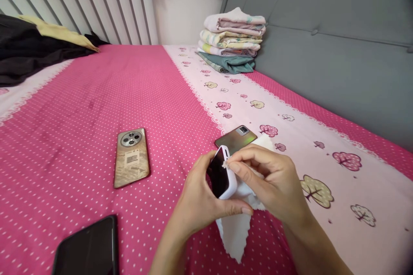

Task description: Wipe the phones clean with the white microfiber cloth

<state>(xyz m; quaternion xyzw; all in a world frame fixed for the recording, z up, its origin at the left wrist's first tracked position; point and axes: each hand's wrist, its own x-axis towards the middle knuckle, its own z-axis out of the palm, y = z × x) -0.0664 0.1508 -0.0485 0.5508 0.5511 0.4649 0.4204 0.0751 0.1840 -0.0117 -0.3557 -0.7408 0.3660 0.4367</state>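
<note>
A phone in a white case point(222, 176) stands tilted on its side in my left hand point(200, 200), whose fingers and thumb wrap round its edges. Its dark screen faces left. My right hand point(269, 176) pinches a white cloth point(235, 234) with zigzag edges, pressing a bunched corner of it against the case's upper edge. The rest of the cloth hangs below and behind the phone. Just beyond my hands lies a shiny gold-green phone point(235, 139), partly hidden by the cloth and the held phone.
A gold phone with a round camera ring point(131, 161) lies to the left. Nearer me is a black phone point(88, 249). Folded cloths point(232, 38) are stacked by the grey headboard point(332, 43). Dark clothing point(29, 51) lies far left, before a radiator point(106, 4).
</note>
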